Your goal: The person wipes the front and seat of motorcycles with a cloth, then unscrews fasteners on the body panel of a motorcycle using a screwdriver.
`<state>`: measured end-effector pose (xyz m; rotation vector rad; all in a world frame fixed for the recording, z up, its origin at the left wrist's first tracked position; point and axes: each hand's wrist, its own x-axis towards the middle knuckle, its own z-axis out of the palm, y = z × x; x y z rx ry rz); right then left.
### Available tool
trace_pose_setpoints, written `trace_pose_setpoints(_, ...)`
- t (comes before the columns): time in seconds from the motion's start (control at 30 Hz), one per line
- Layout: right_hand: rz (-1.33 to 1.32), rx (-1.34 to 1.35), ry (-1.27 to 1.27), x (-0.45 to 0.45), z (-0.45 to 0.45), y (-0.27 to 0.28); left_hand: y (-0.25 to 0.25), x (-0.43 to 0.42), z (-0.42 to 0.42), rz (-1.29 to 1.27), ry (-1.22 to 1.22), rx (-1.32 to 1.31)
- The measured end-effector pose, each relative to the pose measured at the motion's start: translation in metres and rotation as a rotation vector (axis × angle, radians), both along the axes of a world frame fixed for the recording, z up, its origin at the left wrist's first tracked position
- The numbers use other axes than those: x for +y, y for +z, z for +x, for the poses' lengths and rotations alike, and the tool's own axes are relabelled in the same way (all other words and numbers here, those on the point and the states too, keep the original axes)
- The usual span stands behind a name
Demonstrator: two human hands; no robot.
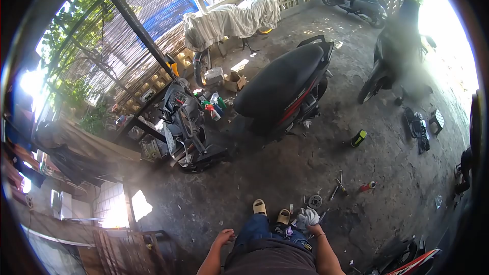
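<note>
My right hand [315, 229] hangs low beside my leg, its fingers closed on a crumpled white rag [307, 217]. On the other side, my left hand [225, 236] hangs by my thigh with its fingers curled in and nothing visible in them. Close to the rag, a round metal disc-like part [315, 201] lies on the concrete. Several hand tools [338, 187] are on the floor just beyond it, next to a red spray can [367, 187]. Ahead of me stands a scooter with a black seat [288, 76] and red side trim.
A black-and-green container [358, 138] sits on the floor. Dark removed-looking parts [417, 127] lie at the right by a small stool [436, 121]. More motorbikes stand around, one under a pale cover [234, 18]. Bottles [214, 106] cluster left of the scooter.
</note>
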<state>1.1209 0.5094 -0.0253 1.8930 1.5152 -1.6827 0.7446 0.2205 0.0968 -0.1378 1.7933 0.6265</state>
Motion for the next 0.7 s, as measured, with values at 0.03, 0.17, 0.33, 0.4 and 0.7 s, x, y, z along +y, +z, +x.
trace_pose_setpoints(0.03,-0.004,-0.005,0.004,0.001,-0.002,0.004,0.000,0.000,0.000,-0.002,-0.003,0.004)
trace_pose_setpoints(0.17,-0.014,-0.038,0.018,0.003,-0.005,0.020,0.002,0.001,-0.001,-0.010,-0.015,0.017)
trace_pose_setpoints(0.33,0.149,0.057,0.090,0.003,-0.009,0.035,0.007,0.004,0.001,0.002,-0.011,0.008)
trace_pose_setpoints(0.4,0.336,0.183,0.160,0.002,-0.009,0.033,0.009,0.005,0.001,-0.004,-0.014,0.006)
trace_pose_setpoints(0.7,-0.027,0.134,0.070,0.007,-0.013,0.069,-0.001,0.001,0.000,-0.029,-0.057,0.013)
